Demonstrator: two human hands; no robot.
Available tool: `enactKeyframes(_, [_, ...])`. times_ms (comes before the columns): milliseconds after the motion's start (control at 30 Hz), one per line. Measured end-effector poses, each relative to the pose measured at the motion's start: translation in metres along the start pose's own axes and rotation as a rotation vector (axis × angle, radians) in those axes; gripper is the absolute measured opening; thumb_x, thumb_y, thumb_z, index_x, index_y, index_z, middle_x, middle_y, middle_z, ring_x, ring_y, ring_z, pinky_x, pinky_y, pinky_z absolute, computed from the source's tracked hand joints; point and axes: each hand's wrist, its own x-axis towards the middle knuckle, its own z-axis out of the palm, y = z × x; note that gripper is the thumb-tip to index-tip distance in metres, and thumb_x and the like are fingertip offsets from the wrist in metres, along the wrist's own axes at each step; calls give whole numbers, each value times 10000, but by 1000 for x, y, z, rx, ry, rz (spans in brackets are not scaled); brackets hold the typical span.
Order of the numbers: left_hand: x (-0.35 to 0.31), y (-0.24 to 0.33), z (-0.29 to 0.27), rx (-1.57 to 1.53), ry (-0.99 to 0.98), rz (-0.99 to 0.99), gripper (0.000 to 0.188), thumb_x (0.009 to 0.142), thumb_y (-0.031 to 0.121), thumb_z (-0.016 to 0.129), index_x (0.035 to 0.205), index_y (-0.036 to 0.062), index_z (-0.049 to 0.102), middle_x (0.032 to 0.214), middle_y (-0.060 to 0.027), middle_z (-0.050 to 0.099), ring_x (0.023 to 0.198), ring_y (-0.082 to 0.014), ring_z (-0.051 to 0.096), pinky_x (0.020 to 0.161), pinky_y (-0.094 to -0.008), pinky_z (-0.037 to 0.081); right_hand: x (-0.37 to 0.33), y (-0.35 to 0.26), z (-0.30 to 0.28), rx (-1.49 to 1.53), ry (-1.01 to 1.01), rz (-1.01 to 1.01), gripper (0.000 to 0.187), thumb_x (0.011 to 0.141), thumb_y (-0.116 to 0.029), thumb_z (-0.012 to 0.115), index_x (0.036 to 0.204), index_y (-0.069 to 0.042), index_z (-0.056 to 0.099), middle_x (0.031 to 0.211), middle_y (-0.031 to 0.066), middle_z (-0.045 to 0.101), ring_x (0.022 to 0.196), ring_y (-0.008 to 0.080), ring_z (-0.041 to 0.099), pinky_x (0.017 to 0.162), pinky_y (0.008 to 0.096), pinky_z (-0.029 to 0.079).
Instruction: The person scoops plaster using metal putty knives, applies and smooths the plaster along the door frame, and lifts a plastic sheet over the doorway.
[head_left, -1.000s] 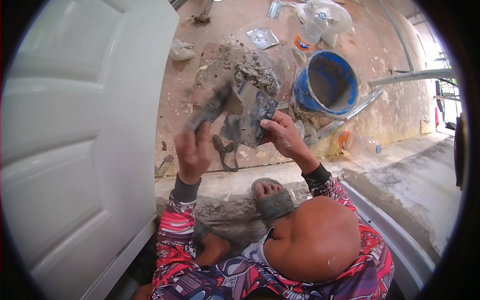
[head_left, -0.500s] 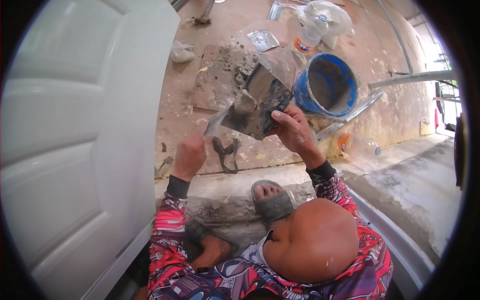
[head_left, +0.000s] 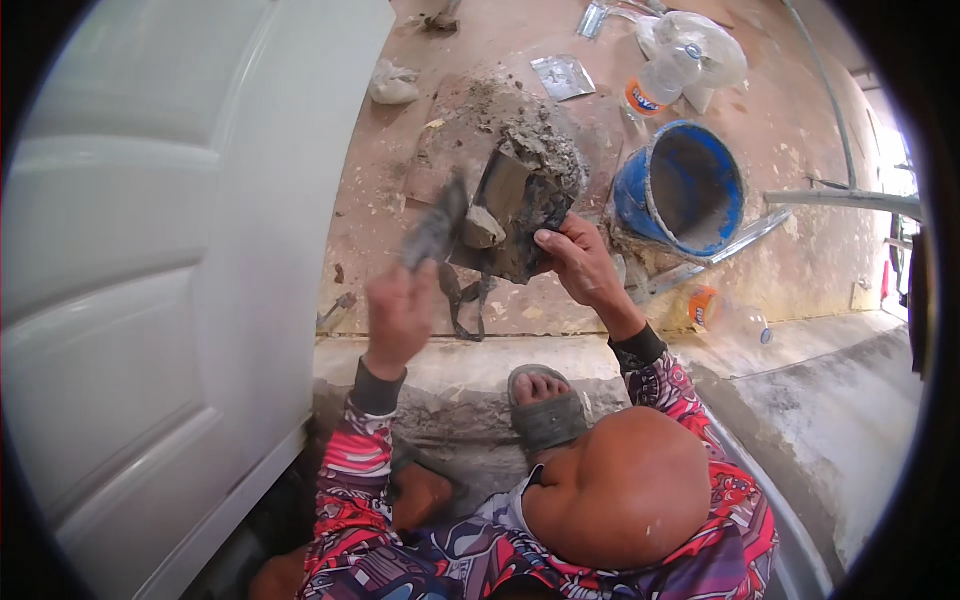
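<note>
My left hand (head_left: 398,312) is closed round a putty knife, whose dark blade (head_left: 437,226) is smeared by motion beside the left edge of a thin dark board. That board (head_left: 545,208) is gripped at its right edge by my right hand (head_left: 583,262), thumb on top and the other fingers mostly hidden beneath. On the board lie a spread of grey-brown mortar (head_left: 503,187) and a thicker lump of mortar (head_left: 484,228) near its left side. A black strap (head_left: 466,305) lies on the floor below the board.
Crumbled mortar (head_left: 545,140) covers a floor sheet beyond the board. To the right stand a blue bucket (head_left: 630,190) and metal strips (head_left: 745,240). Plastic bottles (head_left: 672,78), a foil packet (head_left: 563,77) and a plastic bag (head_left: 393,82) lie around. A white panelled door (head_left: 260,250) borders the left.
My left hand has moved up and to the right with the putty knife, and its blade now points upward. The lump sits lower and more left on the board, which my right hand still holds.
</note>
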Motion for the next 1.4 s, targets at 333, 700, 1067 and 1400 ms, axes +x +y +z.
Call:
enactKeyframes(333, [-16,-12,-25,394,96,-131,377,866,38,575,1237,-25,563,925,-197,659,704,-308,622,671,-377,494,42,-2,-6,134,52,-53,232,929,-142,561,1110,2,564,992,53,643,822,124,652,673,293,588])
enactKeyframes(700, [12,39,-11,873,-114,340,562,720,-100,561,1266,32,586,1204,-116,648,991,-321,611,854,-374,476,60,4,18,32,40,-20,158,939,-147,537,984,2,562,853,8,600,726,91,607,616,251,541])
enactKeyframes(1067, [-17,59,-21,992,-251,342,570,702,-38,584,1257,89,601,1155,-49,663,893,-264,600,746,-378,442,35,-11,56,-205,10,-86,140,942,-117,501,952,13,552,786,4,577,644,79,572,562,243,494])
enactKeyframes(1400, [-88,52,-62,691,-210,32,407,769,0,543,1167,16,627,779,-184,609,689,-274,595,609,-389,441,2,30,99,-136,11,58,152,937,-103,484,958,13,579,799,17,603,638,93,592,532,248,509])
